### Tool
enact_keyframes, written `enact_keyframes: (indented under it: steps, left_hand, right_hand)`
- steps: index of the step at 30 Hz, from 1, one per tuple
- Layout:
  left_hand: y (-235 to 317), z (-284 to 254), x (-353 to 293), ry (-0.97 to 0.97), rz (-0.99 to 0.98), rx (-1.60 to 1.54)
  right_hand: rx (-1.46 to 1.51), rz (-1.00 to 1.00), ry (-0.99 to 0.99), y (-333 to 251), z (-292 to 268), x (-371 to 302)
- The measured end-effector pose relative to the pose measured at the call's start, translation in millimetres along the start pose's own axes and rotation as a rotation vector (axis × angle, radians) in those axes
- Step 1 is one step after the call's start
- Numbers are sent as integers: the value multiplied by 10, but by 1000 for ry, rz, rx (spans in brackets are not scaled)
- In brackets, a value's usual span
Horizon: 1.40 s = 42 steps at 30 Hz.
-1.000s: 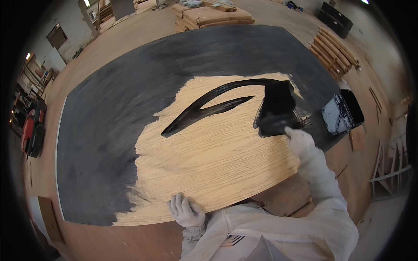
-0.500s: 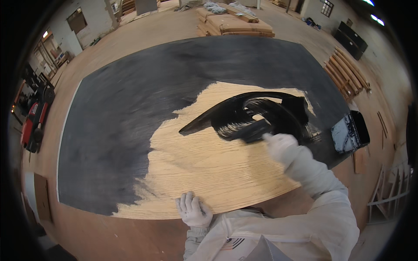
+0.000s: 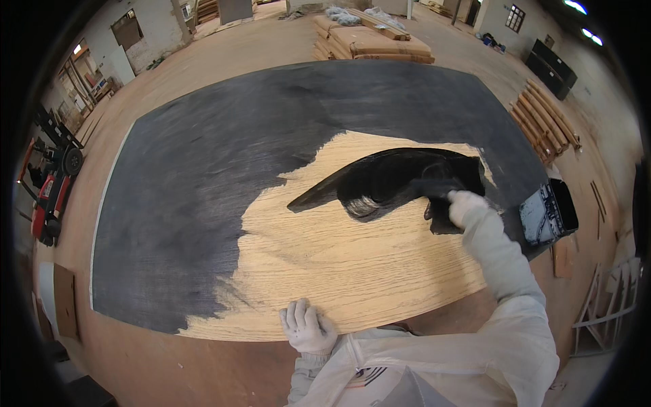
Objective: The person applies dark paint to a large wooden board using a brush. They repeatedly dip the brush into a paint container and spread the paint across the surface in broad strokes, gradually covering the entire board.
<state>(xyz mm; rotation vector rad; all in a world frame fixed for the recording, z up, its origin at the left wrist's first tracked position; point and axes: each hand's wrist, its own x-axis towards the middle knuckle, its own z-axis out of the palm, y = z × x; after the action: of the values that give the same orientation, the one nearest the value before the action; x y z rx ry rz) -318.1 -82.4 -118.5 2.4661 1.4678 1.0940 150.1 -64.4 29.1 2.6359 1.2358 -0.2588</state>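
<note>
A large wood-grained board (image 3: 325, 271) lies flat before me, coated dark grey over its far and left parts, with bare pale wood nearer me. My gloved right hand (image 3: 468, 207) is closed around a paint brush (image 3: 434, 187) whose wide, black-covered head rests in a patch of wet black paint (image 3: 393, 173). The brush is blurred and hard to pick out against the paint. At the board's near edge, my gloved left hand (image 3: 308, 327) lies with its fingers spread over the bare wood, holding nothing. A paint-smeared container (image 3: 539, 214) with a dark inside stands on the board's right corner.
Beyond the board is a stack of brown-wrapped panels (image 3: 380, 44). Long brown rolls (image 3: 546, 122) lie to the right, with black boxes (image 3: 550, 68) behind them. A red forklift (image 3: 54, 183) stands at the far left, a carton (image 3: 62, 298) at the near left.
My right hand has swept the brush right and slightly away from me. The black paint is smoother, covers former streaks and reaches further toward me at the right. My left hand stays at the edge.
</note>
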Motion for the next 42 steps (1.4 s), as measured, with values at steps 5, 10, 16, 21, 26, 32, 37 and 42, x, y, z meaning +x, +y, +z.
enact_keyframes:
  steps: [5,10,16,21,26,32,37,42]
  left_hand:
    - [46,46,32,12,21,-2]
    - [45,8,108,43,63,-6]
    - [-4,-8,47,41,6,-7]
    - [46,-5,85,53,30,-39]
    - [17,-90,81,2,-19,-33]
    - [104,-151,247,101,82,-34]
    - [29,-66,149,77,11,-71]
    - [-14,-108,166,94,64,-74]
  right_hand:
    - [-81,104,3,482,93,1141]
    - [67,-227,45,-1060,-81,1179]
    - [-42,-500,1,-1775,-250,775]
    - [-11,-252,27,-1773,-388,1552]
    - [-107,-503,9,-2230,-212,968]
    - [-58,-340,38,-2091,-487,1606]
    - [-115,-599,42,-2640,-367,882]
    - [-25,-610,-62,-2650,35,71]
